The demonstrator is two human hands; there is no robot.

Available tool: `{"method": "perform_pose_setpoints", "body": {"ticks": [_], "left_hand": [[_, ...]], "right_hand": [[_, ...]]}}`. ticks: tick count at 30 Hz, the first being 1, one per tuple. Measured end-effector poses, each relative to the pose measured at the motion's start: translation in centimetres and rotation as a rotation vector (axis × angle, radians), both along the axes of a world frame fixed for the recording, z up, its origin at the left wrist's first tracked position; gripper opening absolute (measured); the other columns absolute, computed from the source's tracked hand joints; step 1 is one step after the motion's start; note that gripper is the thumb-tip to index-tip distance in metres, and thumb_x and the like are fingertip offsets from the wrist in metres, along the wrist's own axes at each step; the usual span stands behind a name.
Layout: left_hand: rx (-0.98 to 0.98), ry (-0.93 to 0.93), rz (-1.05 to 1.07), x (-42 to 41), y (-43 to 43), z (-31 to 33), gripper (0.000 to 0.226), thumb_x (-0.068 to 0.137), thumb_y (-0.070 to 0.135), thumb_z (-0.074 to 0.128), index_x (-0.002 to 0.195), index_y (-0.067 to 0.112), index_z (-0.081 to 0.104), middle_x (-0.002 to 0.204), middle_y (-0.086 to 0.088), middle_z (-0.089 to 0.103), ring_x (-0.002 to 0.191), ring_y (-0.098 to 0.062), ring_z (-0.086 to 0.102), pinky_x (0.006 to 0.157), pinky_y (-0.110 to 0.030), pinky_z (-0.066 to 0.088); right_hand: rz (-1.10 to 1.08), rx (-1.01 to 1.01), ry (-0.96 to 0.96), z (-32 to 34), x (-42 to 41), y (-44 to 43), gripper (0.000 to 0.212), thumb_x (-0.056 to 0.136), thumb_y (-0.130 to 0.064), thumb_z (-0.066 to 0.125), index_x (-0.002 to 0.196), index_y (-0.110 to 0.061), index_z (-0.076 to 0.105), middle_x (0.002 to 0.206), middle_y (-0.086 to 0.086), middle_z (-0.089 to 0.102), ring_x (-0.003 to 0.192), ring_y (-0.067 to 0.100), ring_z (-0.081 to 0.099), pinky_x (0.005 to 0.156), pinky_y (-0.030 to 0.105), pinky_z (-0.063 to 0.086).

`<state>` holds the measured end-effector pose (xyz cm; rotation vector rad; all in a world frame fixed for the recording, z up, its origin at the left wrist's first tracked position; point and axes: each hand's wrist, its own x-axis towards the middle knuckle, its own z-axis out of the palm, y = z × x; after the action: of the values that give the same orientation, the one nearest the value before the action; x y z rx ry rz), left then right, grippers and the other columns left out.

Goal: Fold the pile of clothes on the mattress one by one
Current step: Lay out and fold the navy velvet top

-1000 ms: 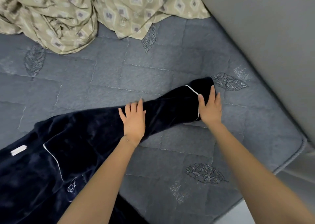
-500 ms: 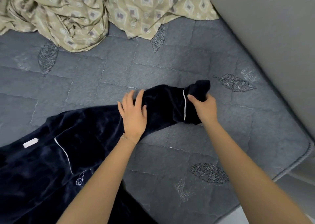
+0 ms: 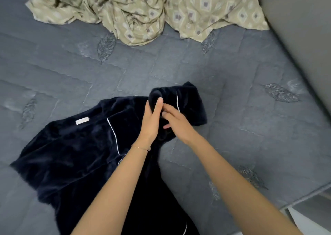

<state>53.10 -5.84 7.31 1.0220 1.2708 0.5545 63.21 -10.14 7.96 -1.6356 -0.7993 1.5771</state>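
Sleeve fold in hand: my left hand [image 3: 152, 120] and right hand [image 3: 179, 127] both grip the sleeve [image 3: 191, 107]. Next, I judge: lay it flat across the robe [image 3: 71, 154].

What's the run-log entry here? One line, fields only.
phase: sleeve fold | left hand: grips navy sleeve | right hand: on sleeve, grip unclear | navy top: spread on mattress | beige clothes: unfolded
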Motion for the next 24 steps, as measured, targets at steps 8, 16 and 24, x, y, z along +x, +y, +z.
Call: {"method": "perform_pose_setpoints", "body": {"ticks": [8,16,24], "left_hand": [[0.081,0.285,0.387,-13.8,0.0,-0.5,0.043,0.095,0.010,0.059,0.136,0.012,0.046,0.125,0.006,0.054,0.119,-0.012,0.052,0.107,-0.026,0.038],[0.186,0.491,0.549,-28.6,-1.0,-0.6,0.023,0.094,0.015,0.062,0.113,0.002,0.064,0.105,-0.007,0.068,0.101,-0.021,0.063,0.090,-0.025,0.048],[0.249,0.649,0.609,-38.2,-1.3,-2.4,0.015,0.091,0.020,0.067,0.097,0.010,0.057,0.081,0.013,0.056,0.072,-0.003,0.054,0.082,-0.027,0.047]], "right_hand": [[0.067,0.214,-0.617,-0.4,-9.4,0.5,0.039,0.087,0.004,0.054,0.122,-0.012,0.062,0.120,0.006,0.059,0.110,0.008,0.047,0.099,0.017,0.036],[0.498,0.104,-0.950,-3.5,-16.8,-0.6,0.060,0.097,-0.039,0.051,0.151,-0.027,0.028,0.161,0.006,0.012,0.149,0.028,-0.001,0.120,0.047,-0.001],[0.628,0.228,-1.068,-5.3,-23.5,-1.2,0.062,0.098,-0.053,0.039,0.153,-0.032,0.020,0.163,0.005,0.004,0.149,0.029,-0.009,0.117,0.049,-0.011]]}}
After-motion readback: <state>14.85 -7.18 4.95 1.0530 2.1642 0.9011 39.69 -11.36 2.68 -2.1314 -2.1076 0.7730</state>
